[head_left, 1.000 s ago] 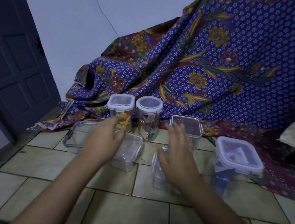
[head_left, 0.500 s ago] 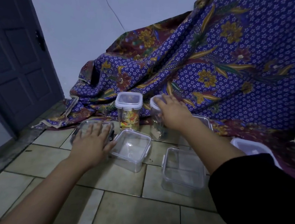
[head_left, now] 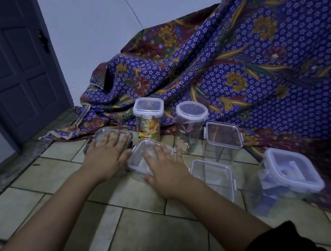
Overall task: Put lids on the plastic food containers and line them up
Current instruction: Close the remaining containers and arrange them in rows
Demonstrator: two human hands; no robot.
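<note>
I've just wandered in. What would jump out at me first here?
A big purple flowered cloth draped down from the wall fills the background. Before it, clear plastic containers stand on the tiled floor, one tall container showing colourful contents. In the middle, the left hand lies flat on a low container and the right hand on its neighbour.

Seven clear containers (head_left: 218, 150) stand in two loose rows, three tall back ones wearing lids (head_left: 148, 107).
</note>
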